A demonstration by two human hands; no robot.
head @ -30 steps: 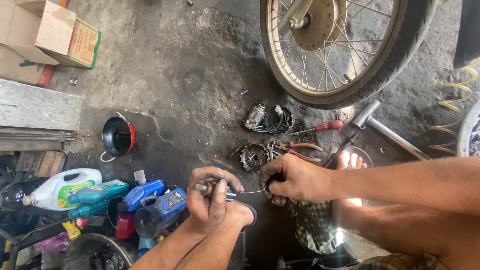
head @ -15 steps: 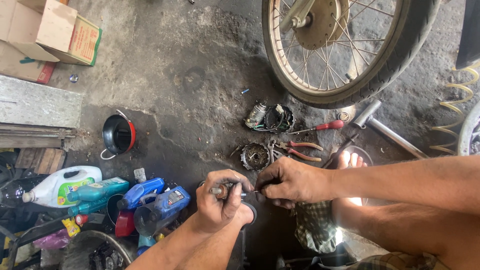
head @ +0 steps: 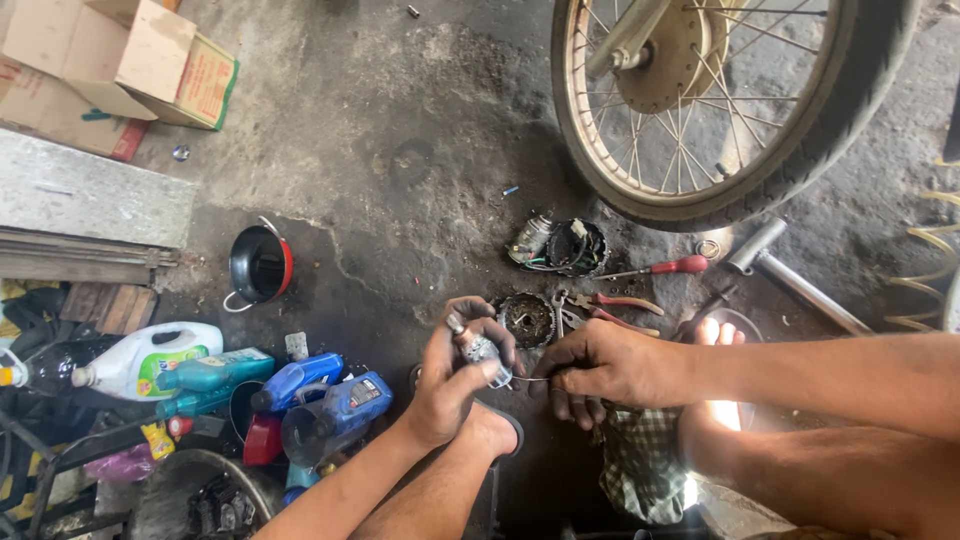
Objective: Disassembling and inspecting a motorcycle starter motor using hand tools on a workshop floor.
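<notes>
Head view: left hand (head: 455, 375) fingers grip a small metal part (head: 480, 352) tilted upright; right hand (head: 600, 368) fingers pinch its wire (head: 528, 379).

Left of the wheel (head: 720, 110) — two boxes (head: 120, 70), one funnel (head: 260, 265), three blue bottles (head: 300, 380), one white jug (head: 150, 360) — one screwdriver (head: 655, 268) below it.

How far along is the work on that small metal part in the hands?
Done: parts are already off and lie on the floor, a round toothed part and a wired unit by the wheel. In hand: the left hand grips a small metal part; the right hand pinches a thin wire at it. Left: the loose parts are not refitted.
</notes>
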